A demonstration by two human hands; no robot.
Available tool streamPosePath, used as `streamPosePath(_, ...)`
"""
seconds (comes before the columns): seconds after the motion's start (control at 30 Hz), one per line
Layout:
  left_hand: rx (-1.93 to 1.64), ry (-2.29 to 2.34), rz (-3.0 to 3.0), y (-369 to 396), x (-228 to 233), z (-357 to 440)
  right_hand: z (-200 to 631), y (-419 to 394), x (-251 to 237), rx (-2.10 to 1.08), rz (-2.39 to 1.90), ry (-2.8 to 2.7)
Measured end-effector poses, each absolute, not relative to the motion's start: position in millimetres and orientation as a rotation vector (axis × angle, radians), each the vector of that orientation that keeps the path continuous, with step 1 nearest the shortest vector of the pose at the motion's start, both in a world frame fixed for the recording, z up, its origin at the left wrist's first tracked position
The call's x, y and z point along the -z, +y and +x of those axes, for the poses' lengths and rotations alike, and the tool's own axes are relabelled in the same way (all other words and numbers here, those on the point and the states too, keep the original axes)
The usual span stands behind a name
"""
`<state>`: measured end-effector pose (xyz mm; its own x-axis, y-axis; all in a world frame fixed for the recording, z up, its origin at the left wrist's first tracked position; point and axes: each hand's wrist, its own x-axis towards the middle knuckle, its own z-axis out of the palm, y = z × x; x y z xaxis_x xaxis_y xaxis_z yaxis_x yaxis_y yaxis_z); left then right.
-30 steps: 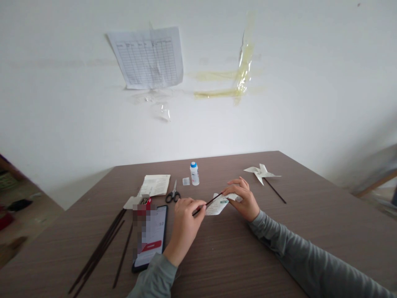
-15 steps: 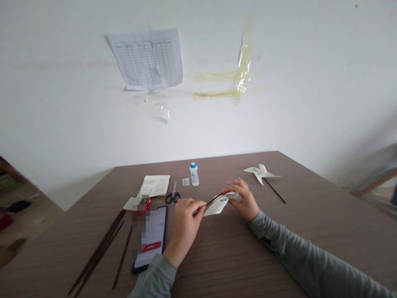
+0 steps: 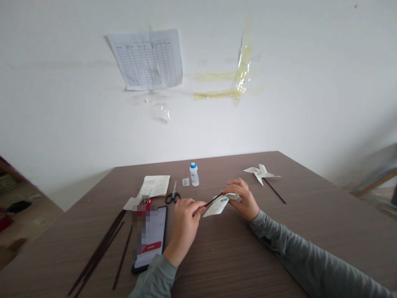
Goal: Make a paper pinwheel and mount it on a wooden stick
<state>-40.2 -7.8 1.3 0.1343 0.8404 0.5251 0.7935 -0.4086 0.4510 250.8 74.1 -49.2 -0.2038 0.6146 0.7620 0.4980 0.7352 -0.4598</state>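
A: Mid-worktop, the left hand (image 3: 185, 219) pinches a thin dark stick (image 3: 210, 203) near its lower end, fingers pressed together, while the right hand (image 3: 243, 199) pinches a folded paper piece (image 3: 217, 205) at the stick's tip

B: How would they handle?

A: The paper looks light, soft and easily creased, best held at a fold; the stick seems stiff but slender, likely to snap if bent

B: Anything unclear?

A: Where stick meets paper is hidden under the right fingers. The phone (image 3: 151, 238) is partly blurred. A finished pinwheel (image 3: 261, 174) lies near the far right edge, scissors (image 3: 173, 194) and glue bottle (image 3: 194, 174) toward the far edge
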Motion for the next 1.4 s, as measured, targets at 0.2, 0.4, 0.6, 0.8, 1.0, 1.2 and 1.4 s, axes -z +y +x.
streamPosePath(0.2, -1.143, 1.667, 2.318, -6.7, 0.5, -42.9, 253.2, 71.2, 35.8, -0.191, -0.919, -1.911)
streamPosePath(0.4, -1.165, 1.675, 2.296, -7.3, 2.5, -44.7, 257.5, 77.0, 11.2, -0.19, -1.033, -2.018)
streamPosePath(0.6, -1.174, 1.707, 2.26, -4.7, 5.6, -44.3, 250.2, 82.5, -20.7, -0.248, -1.142, -2.19)
streamPosePath(0.8, -1.072, 1.707, 2.222, -3.0, 4.2, -48.1, 233.7, 91.7, -58.8, -0.422, -1.411, -2.322)
streamPosePath(1.0, -1.026, 1.677, 2.176, -2.2, 7.4, -51.7, 219.5, 99.5, -69.8, -0.534, -1.49, -2.394)
streamPosePath(1.2, -0.697, 1.776, 2.062, -9.8, -7.0, -40.6, 203.7, 90.1, -73.9, -0.583, -1.799, -2.498)
streamPosePath(1.4, -0.438, 1.887, 2.011, -14.5, -19.1, -24.9, 195.6, 84.6, -70.6, -0.541, -1.937, -2.575)
